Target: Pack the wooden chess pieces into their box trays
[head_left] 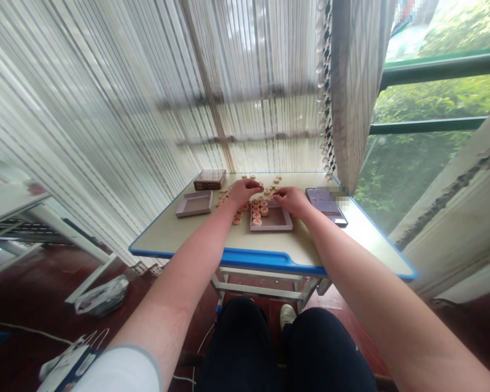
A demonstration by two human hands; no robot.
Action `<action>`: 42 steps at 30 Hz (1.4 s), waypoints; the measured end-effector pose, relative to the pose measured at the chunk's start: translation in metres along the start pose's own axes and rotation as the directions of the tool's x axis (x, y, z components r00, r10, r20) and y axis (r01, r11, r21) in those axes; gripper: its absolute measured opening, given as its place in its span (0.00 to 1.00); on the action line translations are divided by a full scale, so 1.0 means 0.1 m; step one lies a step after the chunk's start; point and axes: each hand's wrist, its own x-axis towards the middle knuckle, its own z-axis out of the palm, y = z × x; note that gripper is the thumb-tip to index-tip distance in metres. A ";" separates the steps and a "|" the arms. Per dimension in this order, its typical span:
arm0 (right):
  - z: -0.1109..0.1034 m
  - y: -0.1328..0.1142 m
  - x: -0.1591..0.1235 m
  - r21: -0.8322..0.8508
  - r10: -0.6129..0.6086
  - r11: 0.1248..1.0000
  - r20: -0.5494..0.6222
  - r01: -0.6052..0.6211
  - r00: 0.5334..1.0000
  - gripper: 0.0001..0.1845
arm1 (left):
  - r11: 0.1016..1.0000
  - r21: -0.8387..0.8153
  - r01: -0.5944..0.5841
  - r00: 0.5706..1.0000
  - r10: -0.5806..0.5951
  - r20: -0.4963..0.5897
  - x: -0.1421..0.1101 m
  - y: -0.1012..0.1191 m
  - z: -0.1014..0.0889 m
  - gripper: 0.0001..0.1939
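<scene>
My left hand [244,191] is closed in a pinch over the middle of the desk, with a round Chinese chess piece [261,188] at its fingertips. Just to its right, my right hand [292,199] has thumb and fingers brought together at another chess piece [271,197] above the far edge of an open shallow box [281,218]. Inside that box, several wooden discs with red characters [257,215] stand in rows along the left side. More loose pieces [237,219] lie around and behind my left hand, which partly hides them.
A second shallow tray [195,203] sits at the left, with a stack of flat brown boxes [210,179] behind it. A dark tablet [325,206] lies to the right. The desk [196,237] has a blue rim, and a string curtain [261,147] hangs behind it.
</scene>
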 end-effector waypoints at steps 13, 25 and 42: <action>-0.05 -0.12 -0.06 0.011 -0.250 0.967 -0.135 0.254 0.959 0.16 | 0.976 -0.219 0.007 0.992 0.021 0.124 -0.11 0.14 0.01 0.15; -0.35 -0.14 -0.17 -0.171 -0.021 0.983 0.263 0.068 0.965 0.14 | 0.904 0.426 0.026 0.986 0.047 -0.160 -0.04 -0.12 -0.05 0.17; -0.39 -0.25 -0.27 0.024 -0.180 0.981 0.479 0.192 0.859 0.13 | 0.864 0.502 -0.034 0.992 0.092 -0.092 -0.07 -0.08 -0.05 0.16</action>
